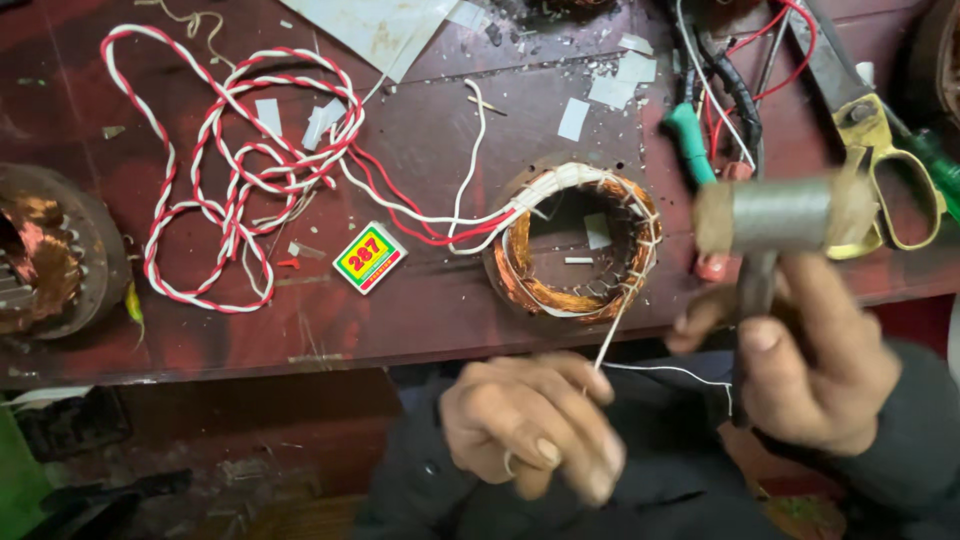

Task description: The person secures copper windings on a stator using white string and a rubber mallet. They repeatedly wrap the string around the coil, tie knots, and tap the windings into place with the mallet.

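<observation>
1. We see the left hand (530, 425) low in the near centre, fingers curled shut and pinching a thin white lacing thread (612, 335) that runs up to the motor stator (577, 242) on the dark red workbench (430, 310).
2. The right hand (810, 365), near right, is closed round the dark handle of a small hammer (775, 215), its grey head raised and blurred above the bench edge; a second strand of white thread trails from this hand toward the left one.
3. The stator lies just beyond the left hand, copper windings showing inside its ring, white binding along its far rim.
4. Red and white twisted lead wires (235, 170) loop from the stator across the far left of the bench.
5. A small green, yellow and red matchbox (369, 257) lies left of the stator, near it.
6. Another stator (50, 255) sits at the left edge.
7. Brass-handled scissors (880, 150) lie at far right, partly hidden behind the hammer head, beside a green-handled tool (692, 140).
8. White paper scraps (600, 95) litter the far bench.
</observation>
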The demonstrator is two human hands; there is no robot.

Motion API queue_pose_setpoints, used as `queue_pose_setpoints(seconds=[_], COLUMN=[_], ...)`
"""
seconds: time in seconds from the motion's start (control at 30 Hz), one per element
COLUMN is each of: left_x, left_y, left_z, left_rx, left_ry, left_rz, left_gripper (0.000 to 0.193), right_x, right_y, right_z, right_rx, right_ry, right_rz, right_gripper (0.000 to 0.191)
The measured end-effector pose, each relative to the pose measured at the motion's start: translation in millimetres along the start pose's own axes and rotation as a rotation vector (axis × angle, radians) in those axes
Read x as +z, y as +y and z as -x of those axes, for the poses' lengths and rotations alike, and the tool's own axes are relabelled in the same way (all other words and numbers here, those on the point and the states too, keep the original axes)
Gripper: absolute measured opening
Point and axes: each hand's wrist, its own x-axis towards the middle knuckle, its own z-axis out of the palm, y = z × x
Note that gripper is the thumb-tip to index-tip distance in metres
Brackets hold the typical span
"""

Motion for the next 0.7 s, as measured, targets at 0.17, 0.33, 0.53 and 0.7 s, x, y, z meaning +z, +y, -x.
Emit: queue_pose_setpoints(seconds=[0.17,0.33,0.53,0.7], left_x=[35,49,58,42], left_y=[-12,14,19,23], left_z=[24,25,6,-4], left_rx=[-0.207,-0.368,-0.605,-0.34], left_ry=[0.403,0.367,0.328,0.041], left_rz=[0.074,-0.857,-0.993,-0.87], left_gripper=[0.024,0.025,0.031,0.021], right_x=[0,15,15,16], right_y=[-4,22,36,38], right_z=[-64,-72,-80,-86], right_rx=[-0.11,-0.142,-0.276,-0.322], right_ry=[-0.252,-0.284,-0.284,-0.324], right_rz=[-0.322,-0.261,-0.094,-0.097], right_gripper=[0.052,0.047,0.042,0.042])
